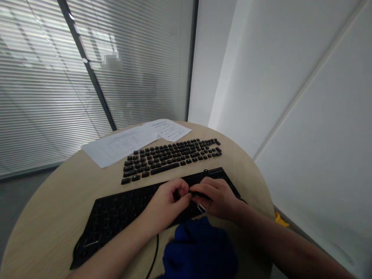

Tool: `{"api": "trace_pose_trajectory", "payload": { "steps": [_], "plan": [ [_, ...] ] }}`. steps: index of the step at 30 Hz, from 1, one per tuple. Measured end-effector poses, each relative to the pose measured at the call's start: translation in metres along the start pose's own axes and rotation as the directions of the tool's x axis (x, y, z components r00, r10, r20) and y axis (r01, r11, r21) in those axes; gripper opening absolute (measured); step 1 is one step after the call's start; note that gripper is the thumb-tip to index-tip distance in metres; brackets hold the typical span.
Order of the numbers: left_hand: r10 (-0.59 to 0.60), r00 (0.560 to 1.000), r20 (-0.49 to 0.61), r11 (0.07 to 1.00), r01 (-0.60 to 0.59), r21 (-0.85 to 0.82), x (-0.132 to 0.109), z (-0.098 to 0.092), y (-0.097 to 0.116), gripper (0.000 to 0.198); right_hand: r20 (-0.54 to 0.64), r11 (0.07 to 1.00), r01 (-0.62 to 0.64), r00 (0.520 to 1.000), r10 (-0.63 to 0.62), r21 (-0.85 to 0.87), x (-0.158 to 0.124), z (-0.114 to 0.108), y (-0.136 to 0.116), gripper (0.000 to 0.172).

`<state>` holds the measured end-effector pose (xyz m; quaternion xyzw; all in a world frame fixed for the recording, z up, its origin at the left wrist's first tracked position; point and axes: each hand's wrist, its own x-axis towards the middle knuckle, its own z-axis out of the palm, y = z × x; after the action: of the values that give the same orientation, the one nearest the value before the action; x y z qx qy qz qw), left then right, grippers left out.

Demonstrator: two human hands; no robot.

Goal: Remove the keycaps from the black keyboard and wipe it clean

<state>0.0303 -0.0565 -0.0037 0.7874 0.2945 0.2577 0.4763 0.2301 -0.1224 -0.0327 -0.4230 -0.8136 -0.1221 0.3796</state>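
Note:
A black keyboard base (116, 211) lies slantwise on the round table, its keycaps off over much of the part I can see. Above its right half, my two hands meet. My right hand (217, 197) is closed round a slim dark piece (202, 195), with a thin metal wire loop (201, 209) showing below the fingers. My left hand (171, 198) pinches thumb and forefinger together at the near end of that piece; what sits between its fingertips is hidden. Loose black keycaps (165, 167) lie in keyboard-like rows beyond the base.
Printed papers (124, 145) lie at the table's far edge. Blue cloth (200, 248) is bunched at the near side, beside a black cable (155, 254). The wooden table (49, 217) stands near a white wall and a blinds-covered window. A yellow thing (280, 219) is low at right.

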Motion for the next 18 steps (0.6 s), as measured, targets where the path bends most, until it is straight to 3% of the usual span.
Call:
{"api": "trace_pose_trajectory", "payload": {
  "steps": [2, 4, 6, 9, 12, 15, 18],
  "plan": [
    [-0.007, 1.0, 0.005, 0.998, 0.007, 0.068, 0.0, -0.002, 0.002, 0.022, -0.005, 0.999, -0.032, 0.999, 0.032, -0.028, 0.0, -0.009, 0.013, 0.016],
    [-0.006, 1.0, 0.006, 0.986, 0.005, 0.166, 0.0, -0.005, 0.004, 0.026, -0.007, 0.989, -0.123, 0.992, 0.122, -0.085, -0.001, -0.025, 0.041, 0.015],
    [0.02, 1.0, 0.007, 0.959, -0.021, 0.281, -0.001, -0.009, 0.005, 0.028, -0.007, 0.942, -0.286, 0.957, 0.289, -0.177, -0.004, -0.044, 0.085, 0.018],
    [0.067, 0.997, 0.031, 0.901, -0.074, 0.428, -0.001, -0.014, 0.005, 0.025, -0.033, 0.796, -0.516, 0.845, 0.534, -0.315, -0.013, -0.062, 0.163, 0.023],
    [0.064, 0.996, 0.056, 0.863, -0.084, 0.498, -0.001, -0.017, 0.003, 0.024, -0.023, 0.74, -0.569, 0.798, 0.602, -0.359, -0.029, -0.063, 0.223, 0.018],
    [0.04, 0.997, 0.072, 0.85, -0.072, 0.521, -0.002, -0.019, 0.001, 0.026, 0.015, 0.73, -0.579, 0.78, 0.626, -0.363, -0.047, -0.053, 0.249, 0.018],
    [0.045, 0.995, 0.084, 0.844, -0.083, 0.53, -0.001, -0.02, -0.001, 0.026, 0.089, 0.749, -0.562, 0.776, 0.624, -0.35, -0.062, -0.046, 0.257, 0.021]
  ]
}}
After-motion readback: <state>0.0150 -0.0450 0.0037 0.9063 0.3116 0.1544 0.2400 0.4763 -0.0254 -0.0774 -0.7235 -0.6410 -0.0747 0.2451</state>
